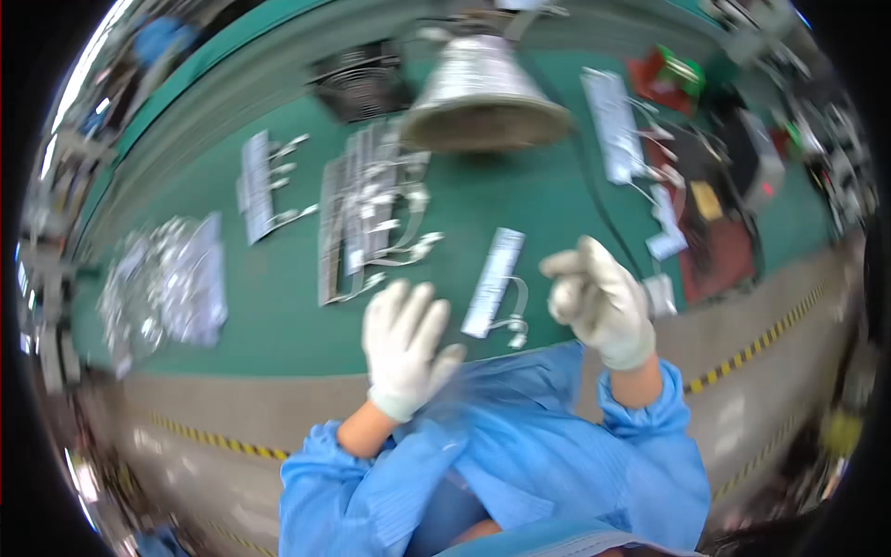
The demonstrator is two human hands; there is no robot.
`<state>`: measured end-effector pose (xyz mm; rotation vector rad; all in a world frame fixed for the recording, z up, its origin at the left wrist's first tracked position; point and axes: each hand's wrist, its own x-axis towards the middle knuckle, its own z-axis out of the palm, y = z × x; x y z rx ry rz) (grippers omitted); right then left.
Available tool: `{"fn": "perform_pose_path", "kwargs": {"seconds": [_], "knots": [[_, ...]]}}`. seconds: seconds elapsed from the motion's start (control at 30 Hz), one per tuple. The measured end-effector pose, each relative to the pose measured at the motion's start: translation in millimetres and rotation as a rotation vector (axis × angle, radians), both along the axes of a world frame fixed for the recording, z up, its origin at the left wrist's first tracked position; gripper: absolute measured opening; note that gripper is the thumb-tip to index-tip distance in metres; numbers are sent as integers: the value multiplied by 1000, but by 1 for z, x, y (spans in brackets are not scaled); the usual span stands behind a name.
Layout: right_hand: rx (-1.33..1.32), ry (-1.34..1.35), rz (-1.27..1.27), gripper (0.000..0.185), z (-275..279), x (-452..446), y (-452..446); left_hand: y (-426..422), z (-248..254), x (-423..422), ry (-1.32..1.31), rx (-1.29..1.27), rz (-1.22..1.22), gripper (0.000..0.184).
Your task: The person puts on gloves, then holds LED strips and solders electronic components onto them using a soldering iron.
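My left hand (405, 345), in a white glove, is held over the front edge of the green table (269, 325) with its fingers apart and nothing in it. My right hand (603, 302), gloved too, is raised to the right with its fingers partly bent and spread; no object shows in it. Between the two hands a white strip (494, 281) with a short cable and small connectors lies on the table, touched by neither. Left of it, several similar strips (357, 204) with white cables lie side by side, beyond my left hand.
A metal lamp shade (487, 93) hangs over the table's back. Clear plastic bags (172, 288) lie at the left, near another strip group (256, 186). More strips (610, 125) lie right, beside a red mat (715, 251) and a black device (754, 158). A dark cable crosses the table.
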<state>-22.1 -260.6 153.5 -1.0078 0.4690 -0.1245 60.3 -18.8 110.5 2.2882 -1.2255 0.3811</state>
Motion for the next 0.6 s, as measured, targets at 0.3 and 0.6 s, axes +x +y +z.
{"fn": "perform_pose_path", "kwargs": {"seconds": [0.3, 0.6], "knots": [[-96, -351, -5, 57, 10, -6, -5, 8, -9, -7, -46, 69, -61, 43], [99, -493, -6, 66, 32, 29, 13, 1, -14, -9, -195, -35, -142, 38]]}}
